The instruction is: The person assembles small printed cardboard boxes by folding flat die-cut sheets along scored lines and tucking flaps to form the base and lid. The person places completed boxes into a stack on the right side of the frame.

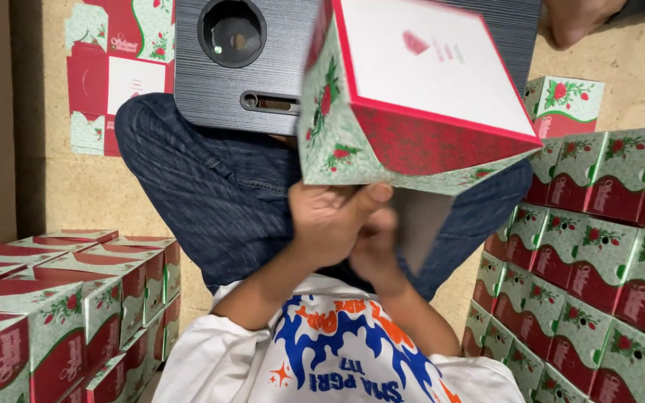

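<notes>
Shirt (337, 358): white, with a blue and orange print; nearest the camera, at the bottom of the view.
Forearms: both rise from the shirt and meet at the centre of the view, under the carton.
Left hand (330, 220): closed on the lower edge of the carton, thumb laid along the underside; the grip appears to steady the carton from below.
Right hand (373, 250): clenched just beside the left hand, touching it; it sits under the carton's open grey inside, apparently pressing a flap, but the contact point is hidden.
Carton (412, 104): red and green printed box with rose motifs and a white panel; held tilted above the lap, one corner down toward the hands, blurred at the upper edge. The tilt presents the bottom to the hands.
Legs (218, 194): crossed, in dark jeans; the person sits on the floor, so the lap lies directly below the carton.
Left stack (61, 306): finished cartons of the same print, packed side by side within arm's reach.
Right stack (599, 261): the same cartons in tight rows, several layers high.
Grey device (240, 60): ribbed dark casing with a round opening, beyond the knees.
Flat blanks (117, 67): unfolded printed card lying on the floor at far left.
Floor (54, 186): pale tan sheet.
</notes>
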